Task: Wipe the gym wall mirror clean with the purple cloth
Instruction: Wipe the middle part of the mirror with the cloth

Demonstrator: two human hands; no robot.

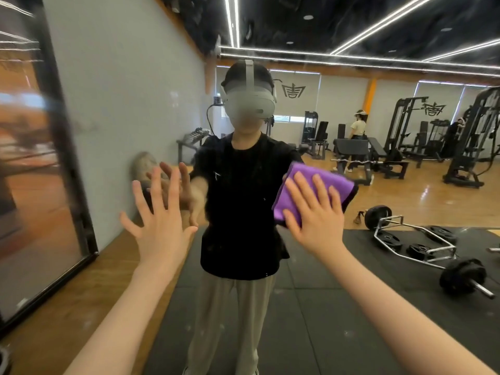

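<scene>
The left hand [159, 226] is spread flat, fingers straight, on or close to the mirror [378, 171]; I cannot tell if it touches. The right hand [313, 215], fingers straight and apart, presses the folded purple cloth [324, 182] flat on the glass, its long axis slanting up to the right. Reflected beyond: barbell [460, 274], weight machines [405, 125], and blinds bearing an unreadable dark emblem [293, 91].

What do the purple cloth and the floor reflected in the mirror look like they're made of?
The cloth looks like soft microfibre or terry: matte, fuzzy, folded thick under the right hand. In the mirror, the dark mat looks like rubber tiles: dull black with visible seams. The floor beyond seems polished wood or laminate: orange-brown planks with glossy light reflections.
</scene>
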